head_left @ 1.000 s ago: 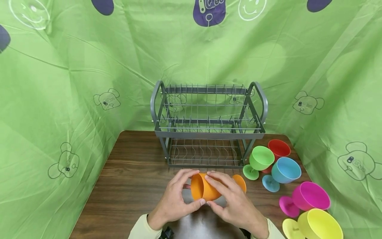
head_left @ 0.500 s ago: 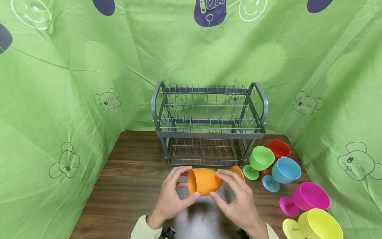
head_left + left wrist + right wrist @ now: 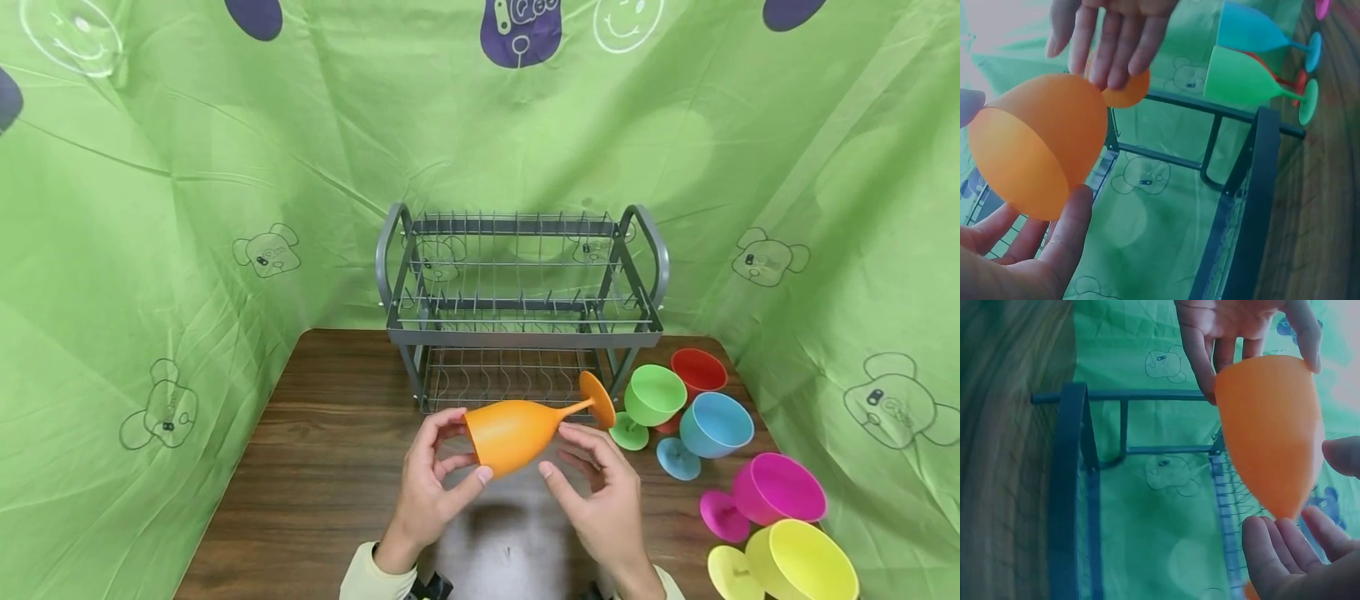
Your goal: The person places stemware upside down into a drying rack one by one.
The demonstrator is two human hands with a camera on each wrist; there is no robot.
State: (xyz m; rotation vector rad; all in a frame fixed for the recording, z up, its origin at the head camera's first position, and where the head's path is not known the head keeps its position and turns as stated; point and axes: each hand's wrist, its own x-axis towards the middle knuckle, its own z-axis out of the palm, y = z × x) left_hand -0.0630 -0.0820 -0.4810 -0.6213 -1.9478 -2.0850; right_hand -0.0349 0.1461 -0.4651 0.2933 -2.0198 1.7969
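Note:
An orange plastic goblet (image 3: 512, 433) lies tilted in the air, its mouth to the left and its foot up to the right. My left hand (image 3: 435, 479) grips it at the rim, thumb on the near side and fingers on the far side. In the left wrist view the mouth of the goblet (image 3: 1019, 159) faces the camera. My right hand (image 3: 600, 492) has its fingertips at the base of the bowl by the stem, with the thumb apart from it. The right wrist view shows those fingers (image 3: 1272, 544) under the narrow end of the bowl.
A grey two-tier dish rack (image 3: 525, 340) stands at the back of the wooden table (image 3: 322, 442). Along the right are green (image 3: 656, 394), red (image 3: 699, 369), blue (image 3: 716, 425), magenta (image 3: 780, 487) and yellow (image 3: 802, 560) goblets. Green cloth (image 3: 187, 250) surrounds the table.
The orange goblet has risen and swung foot-upward, toward the rack. My right hand has slid from the bowl toward the stem, and its thumb has come away. My left hand keeps the rim.

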